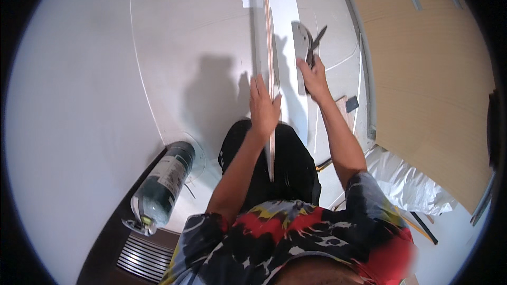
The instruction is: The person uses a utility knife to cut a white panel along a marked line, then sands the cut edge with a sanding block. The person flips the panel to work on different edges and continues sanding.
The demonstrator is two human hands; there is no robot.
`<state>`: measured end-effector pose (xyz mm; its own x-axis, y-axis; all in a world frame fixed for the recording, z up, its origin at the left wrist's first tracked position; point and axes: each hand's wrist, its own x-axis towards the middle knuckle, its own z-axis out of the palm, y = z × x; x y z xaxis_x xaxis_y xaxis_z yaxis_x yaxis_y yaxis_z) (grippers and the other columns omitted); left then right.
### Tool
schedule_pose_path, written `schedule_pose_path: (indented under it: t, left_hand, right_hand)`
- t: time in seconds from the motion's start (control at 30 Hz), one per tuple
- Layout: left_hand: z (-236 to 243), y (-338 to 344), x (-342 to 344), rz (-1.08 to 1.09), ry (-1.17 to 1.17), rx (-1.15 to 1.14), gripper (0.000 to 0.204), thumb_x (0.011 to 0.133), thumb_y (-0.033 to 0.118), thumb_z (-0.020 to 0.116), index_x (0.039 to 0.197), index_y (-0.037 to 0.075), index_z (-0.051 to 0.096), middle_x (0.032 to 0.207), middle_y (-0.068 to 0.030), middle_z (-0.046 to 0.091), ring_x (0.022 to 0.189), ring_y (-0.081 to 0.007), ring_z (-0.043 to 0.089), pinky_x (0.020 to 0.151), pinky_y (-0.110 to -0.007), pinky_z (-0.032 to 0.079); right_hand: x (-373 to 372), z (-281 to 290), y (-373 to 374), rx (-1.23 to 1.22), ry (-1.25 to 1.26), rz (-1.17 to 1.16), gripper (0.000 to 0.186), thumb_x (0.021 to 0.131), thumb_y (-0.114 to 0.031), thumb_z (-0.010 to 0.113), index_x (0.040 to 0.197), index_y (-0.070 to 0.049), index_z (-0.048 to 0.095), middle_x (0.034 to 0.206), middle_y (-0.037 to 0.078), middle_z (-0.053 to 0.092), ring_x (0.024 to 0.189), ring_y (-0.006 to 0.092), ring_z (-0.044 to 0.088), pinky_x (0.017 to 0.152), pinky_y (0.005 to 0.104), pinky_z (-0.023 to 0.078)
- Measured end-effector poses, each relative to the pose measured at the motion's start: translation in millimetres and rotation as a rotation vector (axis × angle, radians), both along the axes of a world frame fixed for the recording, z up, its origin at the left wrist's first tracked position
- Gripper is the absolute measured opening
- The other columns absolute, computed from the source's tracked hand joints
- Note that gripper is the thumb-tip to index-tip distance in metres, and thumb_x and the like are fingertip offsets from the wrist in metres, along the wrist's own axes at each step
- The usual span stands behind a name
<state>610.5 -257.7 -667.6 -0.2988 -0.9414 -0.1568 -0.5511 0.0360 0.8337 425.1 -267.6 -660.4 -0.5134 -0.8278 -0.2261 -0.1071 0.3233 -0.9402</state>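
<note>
My left hand (263,105) is wrapped over the top of a long, narrow board (270,47) with a layered, reddish-brown edge. The board stands on its edge and runs from between my knees away from me. My right hand (316,81), to the right of the board and apart from it, grips a dark hand tool (316,42). Its two arms spread apart at the far end, like pliers or shears; the exact kind is unclear. Under the board lies a long white sheet (289,16), with shadows of my hands and the board across it.
At lower left lies a dark green cylinder (165,179) with a pale label, beside a slatted vent (143,257). A large light-wood panel (428,68) rises on the right. Crumpled clear plastic (409,179) and a small dark block (352,104) lie near it. A white wall (63,100) stands left.
</note>
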Motion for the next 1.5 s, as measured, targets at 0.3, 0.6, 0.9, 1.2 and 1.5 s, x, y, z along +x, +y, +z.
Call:
schedule_pose_path:
  t: [0.3, 0.6, 0.9, 1.2, 1.5]
  left_hand:
    - [-7, 47, -4, 0.021, -0.076, 0.296, 0.061, 0.091, -0.004, 0.052, 0.148, -0.003, 0.029, 0.144, -0.0303, 0.043, 0.129, -0.0460, 0.048, 0.105, -0.046, 0.046]
    - [-14, 48, -7, 0.010, -0.148, 0.232, 0.060, 0.094, 0.000, 0.052, 0.149, -0.002, 0.029, 0.142, -0.0274, 0.048, 0.120, -0.0424, 0.057, 0.094, -0.043, 0.055]
    - [-20, 46, 1, -0.014, -0.144, 0.224, 0.057, 0.095, 0.000, 0.052, 0.148, -0.004, 0.030, 0.141, -0.0282, 0.050, 0.114, -0.0424, 0.062, 0.089, -0.043, 0.057]
    - [-19, 43, 1, 0.020, -0.100, 0.135, 0.055, 0.095, -0.001, 0.052, 0.146, -0.003, 0.032, 0.127, -0.0312, 0.059, 0.109, -0.0453, 0.063, 0.089, -0.046, 0.056]
    - [-25, 47, 2, 0.044, -0.085, 0.128, 0.057, 0.092, -0.003, 0.052, 0.146, -0.004, 0.033, 0.127, -0.0309, 0.059, 0.109, -0.0443, 0.064, 0.090, -0.046, 0.055]
  right_hand:
    - [-46, -11, -259, 0.110, 0.432, -0.097, 0.061, 0.076, -0.048, 0.073, 0.103, 0.005, 0.060, 0.097, 0.023, 0.070, 0.093, 0.0362, 0.069, 0.085, 0.0421, 0.053]
    - [-80, -27, -357, 0.064, 0.595, -0.043, 0.051, 0.081, -0.039, 0.068, 0.102, 0.007, 0.062, 0.091, 0.030, 0.070, 0.092, 0.0435, 0.069, 0.081, 0.0481, 0.054]
    - [-61, -28, -337, 0.092, 0.596, -0.063, 0.053, 0.080, -0.038, 0.070, 0.105, 0.007, 0.060, 0.091, 0.030, 0.069, 0.091, 0.0446, 0.069, 0.082, 0.0491, 0.055]
    - [-2, -9, -209, 0.225, 0.534, 0.040, 0.060, 0.081, -0.043, 0.072, 0.110, 0.006, 0.052, 0.091, 0.028, 0.069, 0.086, 0.0420, 0.070, 0.078, 0.0460, 0.056]
    - [76, -8, -46, 0.123, 0.410, 0.002, 0.061, 0.083, -0.035, 0.075, 0.120, 0.005, 0.049, 0.081, 0.021, 0.068, 0.072, 0.0343, 0.071, 0.066, 0.0410, 0.056]
